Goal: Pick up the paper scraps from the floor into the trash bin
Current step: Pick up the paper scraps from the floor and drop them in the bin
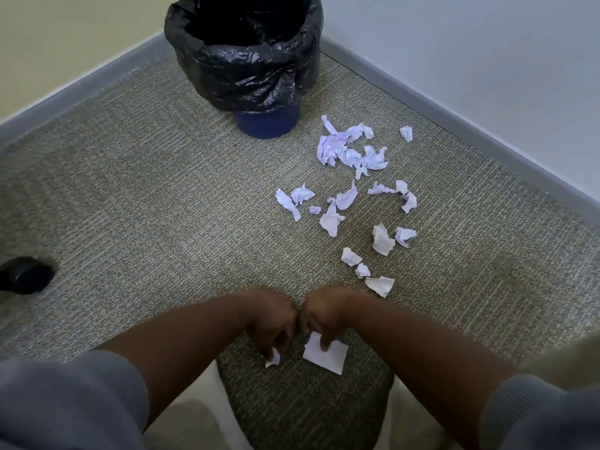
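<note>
A blue trash bin lined with a black bag stands in the room's corner. Several crumpled white paper scraps lie scattered on the carpet to its right and toward me. Low in the middle of the view my two hands meet, knuckles touching. My left hand pinches a small paper scrap. My right hand grips a larger flat piece of white paper by its top edge. Both hands are blurred.
Grey baseboards and pale walls close in the corner behind the bin. A dark rounded object sits on the carpet at the far left. My grey sleeves and light trousers fill the bottom edge.
</note>
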`<state>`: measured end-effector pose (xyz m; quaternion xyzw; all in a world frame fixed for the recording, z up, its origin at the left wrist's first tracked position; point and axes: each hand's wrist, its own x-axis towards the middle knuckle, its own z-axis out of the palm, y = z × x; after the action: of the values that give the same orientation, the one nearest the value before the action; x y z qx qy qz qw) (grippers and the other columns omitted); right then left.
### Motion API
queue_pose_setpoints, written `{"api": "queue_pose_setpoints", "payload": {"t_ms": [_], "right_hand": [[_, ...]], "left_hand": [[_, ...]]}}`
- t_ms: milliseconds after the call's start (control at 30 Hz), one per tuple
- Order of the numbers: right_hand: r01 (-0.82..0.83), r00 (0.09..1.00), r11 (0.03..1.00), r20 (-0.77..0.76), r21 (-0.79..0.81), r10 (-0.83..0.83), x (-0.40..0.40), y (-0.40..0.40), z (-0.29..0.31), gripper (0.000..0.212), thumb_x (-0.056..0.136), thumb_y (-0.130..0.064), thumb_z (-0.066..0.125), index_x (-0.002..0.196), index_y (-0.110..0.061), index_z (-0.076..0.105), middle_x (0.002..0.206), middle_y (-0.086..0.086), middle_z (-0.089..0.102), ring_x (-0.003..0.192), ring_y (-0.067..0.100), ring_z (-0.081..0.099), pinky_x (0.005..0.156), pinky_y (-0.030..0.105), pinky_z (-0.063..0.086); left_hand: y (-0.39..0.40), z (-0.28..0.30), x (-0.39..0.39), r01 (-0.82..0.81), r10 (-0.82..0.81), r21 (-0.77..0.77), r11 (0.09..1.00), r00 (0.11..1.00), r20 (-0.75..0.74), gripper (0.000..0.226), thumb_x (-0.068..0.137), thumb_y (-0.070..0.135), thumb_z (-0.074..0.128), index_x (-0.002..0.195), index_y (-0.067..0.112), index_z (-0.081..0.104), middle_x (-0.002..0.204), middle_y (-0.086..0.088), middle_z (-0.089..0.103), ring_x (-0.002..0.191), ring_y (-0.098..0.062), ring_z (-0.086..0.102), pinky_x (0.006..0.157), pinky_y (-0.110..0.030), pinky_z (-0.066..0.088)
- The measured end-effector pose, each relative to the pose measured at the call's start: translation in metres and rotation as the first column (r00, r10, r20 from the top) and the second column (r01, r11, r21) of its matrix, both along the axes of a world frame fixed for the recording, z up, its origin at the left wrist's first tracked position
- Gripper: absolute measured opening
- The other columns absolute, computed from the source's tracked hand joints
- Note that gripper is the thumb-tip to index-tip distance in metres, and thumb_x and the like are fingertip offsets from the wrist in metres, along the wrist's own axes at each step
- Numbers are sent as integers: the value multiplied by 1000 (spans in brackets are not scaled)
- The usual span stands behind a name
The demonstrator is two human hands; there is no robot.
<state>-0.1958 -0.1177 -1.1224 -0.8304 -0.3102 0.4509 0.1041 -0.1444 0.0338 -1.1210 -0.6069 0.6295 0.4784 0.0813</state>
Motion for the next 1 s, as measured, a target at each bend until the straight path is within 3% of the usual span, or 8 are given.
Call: {"api": "queue_pose_setpoints", "payload": {"t_ms": [233, 367, 467, 567, 667, 767, 867, 1000], "right_hand": [[-42, 999, 998, 26, -43, 44, -6, 3, -9, 21, 72, -21, 80, 91, -17, 73, 107, 5, 67, 95, 25, 62, 72, 29, 44], [188, 980, 982, -56, -25, -189, -1, -6, -12, 15, 73, -18, 78, 86, -17, 71, 100, 11, 71, 91, 28, 66, 78, 30, 48], [368, 927, 927, 53, 67, -372, 2, -20, -6, 6, 73, -16, 70, 77, -19, 68, 94, 8, 71, 88, 25, 64, 71, 24, 44], [577, 793, 803, 129, 152, -595, 3, -38, 5, 20, 73, -18, 63, 61, -23, 49, 84, 6, 68, 80, 23, 61, 67, 27, 44], [771, 572, 583, 125, 255, -811, 3, -57, 11, 24, 73, -13, 59, 61, -24, 41, 73, 4, 59, 74, 25, 58, 65, 31, 44], [877, 356, 384, 144, 288, -923, 4, -76, 15, 11, 79, -12, 53, 81, -22, 48, 79, 5, 57, 77, 26, 55, 65, 34, 42], [921, 156, 209, 180, 328, -971, 3, -93, 12, 31, 84, -11, 45, 112, -21, 54, 90, 4, 55, 81, 23, 52, 68, 31, 40], [925, 39, 108, 191, 365, -981, 0, -102, 11, 40, 86, -10, 40, 119, -28, 55, 103, 8, 61, 83, 26, 57, 69, 33, 43]], "left_hand": [[-3, -3, -2, 71, -71, -4, 997, 997, 37, 23, 76, 45, 77, 92, 28, 78, 87, 8, 74, 79, -15, 66, 69, -25, 47], [-10, 5, 13, -10, 18, -57, 998, 990, 141, 24, 76, 48, 75, 91, 30, 75, 82, 9, 73, 75, -15, 66, 64, -24, 43], [-19, 12, 32, -128, 154, -146, 981, 971, 182, 22, 77, 46, 70, 91, 29, 74, 77, 8, 72, 73, -13, 67, 64, -24, 47], [-32, 16, 50, -252, 286, -183, 950, 938, 194, 21, 74, 42, 71, 89, 28, 71, 81, 8, 70, 73, -12, 64, 67, -26, 52], [-45, 21, 63, -420, 464, -249, 873, 873, 152, 19, 74, 43, 71, 87, 29, 66, 91, 9, 63, 80, -11, 61, 71, -26, 51], [-58, 28, 73, -605, 648, -287, 743, 757, 81, 13, 78, 34, 68, 88, 28, 61, 89, 9, 65, 81, -13, 62, 71, -26, 48], [-68, 33, 87, -724, 774, -320, 611, 631, 53, 13, 82, 31, 65, 91, 29, 56, 88, 8, 64, 80, -16, 61, 70, -27, 45], [-70, 35, 108, -814, 897, -397, 424, 437, 63, 20, 86, 36, 61, 105, 33, 56, 95, 6, 63, 85, -18, 60, 71, -29, 42]]}}
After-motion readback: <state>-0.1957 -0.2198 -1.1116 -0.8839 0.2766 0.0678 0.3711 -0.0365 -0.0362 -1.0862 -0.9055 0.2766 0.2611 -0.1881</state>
